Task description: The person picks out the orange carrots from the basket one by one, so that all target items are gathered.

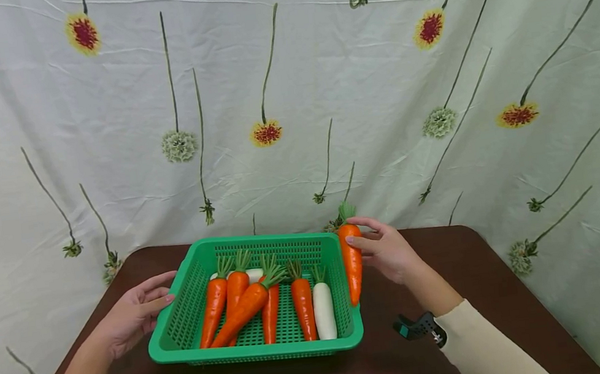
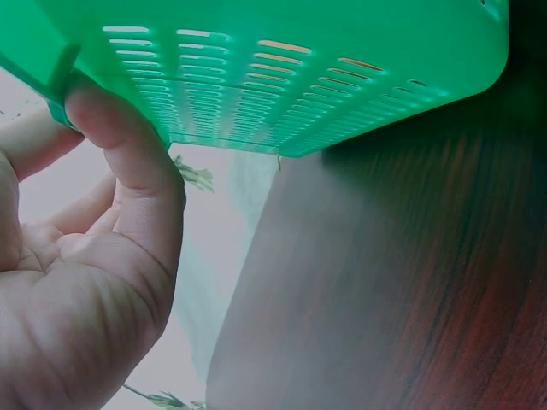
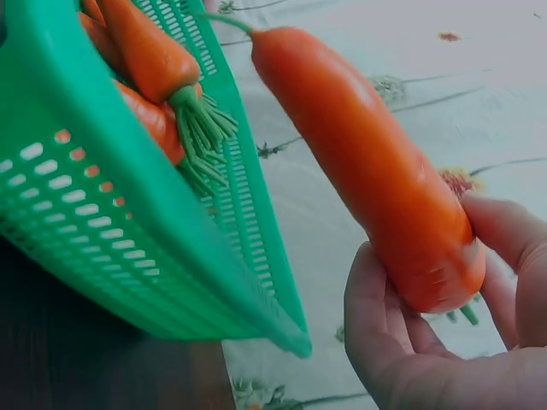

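Found one glossy orange tapered carrot with a green tuft [image 1: 352, 264] pinched near its thick end between right fingers [image 3: 367, 299], presumably there for the surest hold. Noted tuft pointing beyond these fingers, slim tip on their near side, long axis roughly along the right rim of a green perforated rectangular plastic basket [image 1: 257, 351], just left of them. Unable to confirm exact tilt. Observed left fingers [image 2: 124, 128] gripping the opposite rim, probably for steadying.
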{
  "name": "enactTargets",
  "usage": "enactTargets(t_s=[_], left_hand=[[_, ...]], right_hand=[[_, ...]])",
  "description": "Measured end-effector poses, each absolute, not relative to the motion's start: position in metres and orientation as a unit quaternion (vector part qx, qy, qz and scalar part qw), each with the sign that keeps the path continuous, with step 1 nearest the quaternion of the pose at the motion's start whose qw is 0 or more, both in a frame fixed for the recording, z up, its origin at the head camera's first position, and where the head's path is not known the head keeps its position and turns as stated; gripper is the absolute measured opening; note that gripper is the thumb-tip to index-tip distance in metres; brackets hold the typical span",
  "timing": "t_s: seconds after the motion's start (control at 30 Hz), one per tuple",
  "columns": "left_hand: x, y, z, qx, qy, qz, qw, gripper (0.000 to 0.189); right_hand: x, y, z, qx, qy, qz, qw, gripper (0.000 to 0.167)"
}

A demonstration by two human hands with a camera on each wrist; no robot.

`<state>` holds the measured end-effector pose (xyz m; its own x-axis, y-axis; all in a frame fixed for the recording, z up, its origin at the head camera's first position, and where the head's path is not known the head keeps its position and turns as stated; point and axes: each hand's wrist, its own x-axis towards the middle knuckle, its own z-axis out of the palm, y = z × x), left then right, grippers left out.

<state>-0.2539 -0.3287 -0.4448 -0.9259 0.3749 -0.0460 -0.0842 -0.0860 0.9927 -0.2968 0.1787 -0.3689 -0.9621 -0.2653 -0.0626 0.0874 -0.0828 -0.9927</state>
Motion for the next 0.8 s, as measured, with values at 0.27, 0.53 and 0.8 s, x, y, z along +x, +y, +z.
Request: enactTargets(t_s=[0.27, 0.53, 0.8], left_hand=[[-0.254, -0.327, -0.444, 0.098, 0.664, 0.724, 0.156, 0.047], [-0.254, -0.328, -0.444, 0.106, 0.653, 0.734, 0.156, 0.042], [-0.253, -0.327, -0.442, 0.103, 0.656, 0.732, 0.152, 0.044]], right_hand=[[-0.297, 0.202, -0.378, -0.073, 0.646, -0.750, 0.121, 0.059], [-0.297, 0.226, -0.396, -0.071, 0.660, -0.740, 0.107, 0.057], [-0.301, 0.240, -0.422, -0.060, 0.687, -0.717, 0.098, 0.058]])
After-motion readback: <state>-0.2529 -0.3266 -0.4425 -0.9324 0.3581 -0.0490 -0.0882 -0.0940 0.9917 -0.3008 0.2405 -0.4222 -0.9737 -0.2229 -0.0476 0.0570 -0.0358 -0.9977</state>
